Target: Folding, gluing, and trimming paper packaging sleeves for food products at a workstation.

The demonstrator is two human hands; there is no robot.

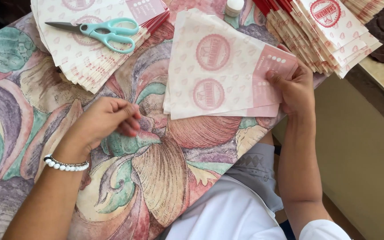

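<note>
My right hand (295, 86) grips the right edge of a small stack of white paper bags (218, 66) printed with pink round stamps, lying on the flowered tablecloth (165, 169). Its thumb presses on the pink band of the top bag. My left hand (105, 120), with a white bead bracelet on the wrist, rests on the cloth to the left of the stack. Its fingers are curled together and nothing shows between them.
Teal-handled scissors (105, 32) lie on a fanned pile of the same bags (85, 58) at the top left. Another fanned pile with red edges (330, 35) sits at the top right. A small white bottle cap (233, 6) stands at the top edge. The table drops off at the right.
</note>
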